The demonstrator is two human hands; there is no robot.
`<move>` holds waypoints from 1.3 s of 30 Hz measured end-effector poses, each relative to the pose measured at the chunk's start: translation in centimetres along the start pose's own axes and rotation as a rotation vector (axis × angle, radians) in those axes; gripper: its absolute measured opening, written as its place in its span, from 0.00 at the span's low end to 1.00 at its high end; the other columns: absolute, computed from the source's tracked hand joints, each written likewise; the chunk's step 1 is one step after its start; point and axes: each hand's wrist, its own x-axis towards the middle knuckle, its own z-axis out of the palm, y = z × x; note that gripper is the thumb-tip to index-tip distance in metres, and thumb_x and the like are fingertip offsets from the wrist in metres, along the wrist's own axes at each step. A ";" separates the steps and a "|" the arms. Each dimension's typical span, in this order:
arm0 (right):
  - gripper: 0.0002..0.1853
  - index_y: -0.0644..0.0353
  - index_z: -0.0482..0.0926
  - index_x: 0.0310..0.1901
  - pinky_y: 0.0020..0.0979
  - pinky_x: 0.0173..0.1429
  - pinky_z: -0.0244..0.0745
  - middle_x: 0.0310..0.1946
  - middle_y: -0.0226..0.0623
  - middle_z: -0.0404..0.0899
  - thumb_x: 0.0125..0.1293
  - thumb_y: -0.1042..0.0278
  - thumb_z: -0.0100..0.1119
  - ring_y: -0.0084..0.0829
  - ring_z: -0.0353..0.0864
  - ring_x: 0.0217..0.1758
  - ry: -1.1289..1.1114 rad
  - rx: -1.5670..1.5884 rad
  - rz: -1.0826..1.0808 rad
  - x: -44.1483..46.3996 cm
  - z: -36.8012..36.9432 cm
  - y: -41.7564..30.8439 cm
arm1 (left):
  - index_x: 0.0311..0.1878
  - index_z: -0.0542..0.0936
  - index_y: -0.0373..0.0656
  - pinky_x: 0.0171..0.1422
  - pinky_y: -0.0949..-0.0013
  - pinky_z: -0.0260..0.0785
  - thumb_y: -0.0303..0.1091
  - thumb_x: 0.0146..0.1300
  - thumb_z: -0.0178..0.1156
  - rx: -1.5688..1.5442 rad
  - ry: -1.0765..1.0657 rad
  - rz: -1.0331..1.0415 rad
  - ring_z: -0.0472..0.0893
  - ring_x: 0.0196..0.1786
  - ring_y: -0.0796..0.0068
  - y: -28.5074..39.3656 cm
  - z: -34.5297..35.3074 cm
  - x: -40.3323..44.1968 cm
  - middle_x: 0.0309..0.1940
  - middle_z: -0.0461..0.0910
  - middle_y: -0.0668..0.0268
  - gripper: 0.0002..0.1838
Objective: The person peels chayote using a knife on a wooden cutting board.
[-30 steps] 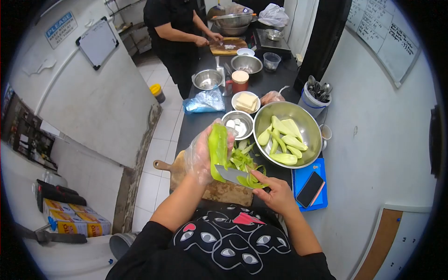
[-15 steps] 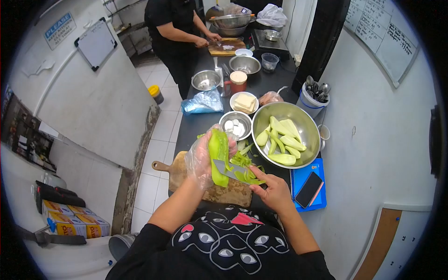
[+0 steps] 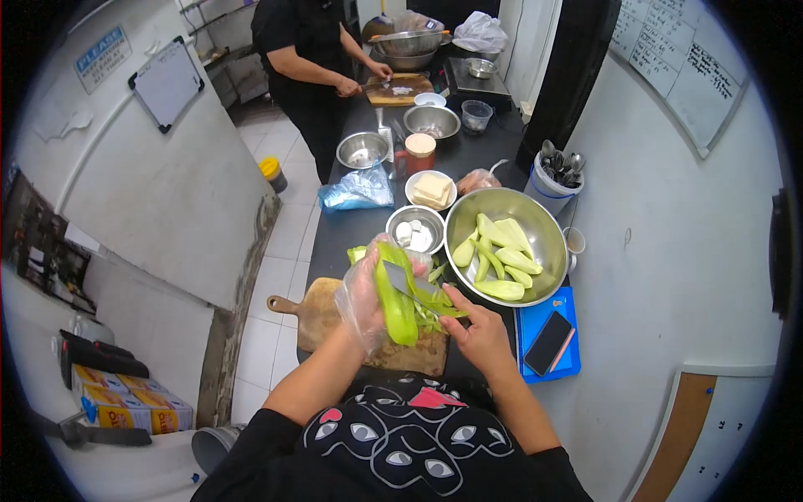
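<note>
My left hand (image 3: pixel 361 294), in a clear plastic glove, wraps round a long bright-green vegetable (image 3: pixel 395 311) whose kind I cannot tell. My bare right hand (image 3: pixel 483 336) is closed on a knife (image 3: pixel 399 278), its wide blade lying against the vegetable's upper side. Green peelings (image 3: pixel 435 325) hang by the knife and lie on the counter just behind it. Below both hands is a wooden cutting board (image 3: pixel 318 316) with a handle. Peeled pale-green vegetables (image 3: pixel 500 289) fill part of a large steel bowl (image 3: pixel 548 219) right of my hands.
Beyond my hands stand a small bowl of white pieces (image 3: pixel 416 233), a plate of yellow blocks (image 3: pixel 432 191), a red mug (image 3: pixel 420 154) and a blue plastic bag (image 3: pixel 358 189). A phone (image 3: pixel 549 343) lies at right. A co-worker (image 3: pixel 305 63) cuts on another board (image 3: pixel 400 89).
The knife blade has shifted up along the vegetable, and my right hand has moved slightly with it. The co-worker's hands have moved a little. The whole view has shifted slightly.
</note>
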 end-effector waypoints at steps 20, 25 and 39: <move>0.26 0.51 0.70 0.62 0.25 0.20 0.64 0.16 0.31 0.72 0.67 0.48 0.52 0.24 0.69 0.13 -0.364 0.711 0.553 0.7 2.1 1.2 | 0.62 0.58 0.57 0.51 0.57 0.72 0.54 0.63 0.52 0.154 -0.056 0.254 0.77 0.45 0.59 -1.2 0.6 0.0 0.44 0.72 0.54 0.27; 0.27 0.52 0.65 0.66 0.20 0.15 0.54 0.15 0.25 0.66 0.70 0.48 0.46 0.16 0.60 0.11 -0.478 0.952 0.714 0.3 0.8 1.0 | 0.62 0.59 0.54 0.51 0.57 0.72 0.54 0.66 0.48 0.151 -0.116 0.135 0.77 0.48 0.58 -0.7 -1.9 1.0 0.47 0.73 0.54 0.26; 0.26 0.47 0.74 0.58 0.32 0.40 0.75 0.36 0.47 0.82 0.56 0.58 0.65 0.43 0.81 0.34 -0.289 0.051 0.098 -3.9 -1.7 0.7 | 0.54 0.69 0.45 0.44 0.60 0.75 0.50 0.69 0.44 0.097 0.134 -0.065 0.79 0.44 0.56 1.7 -2.3 2.6 0.46 0.75 0.54 0.20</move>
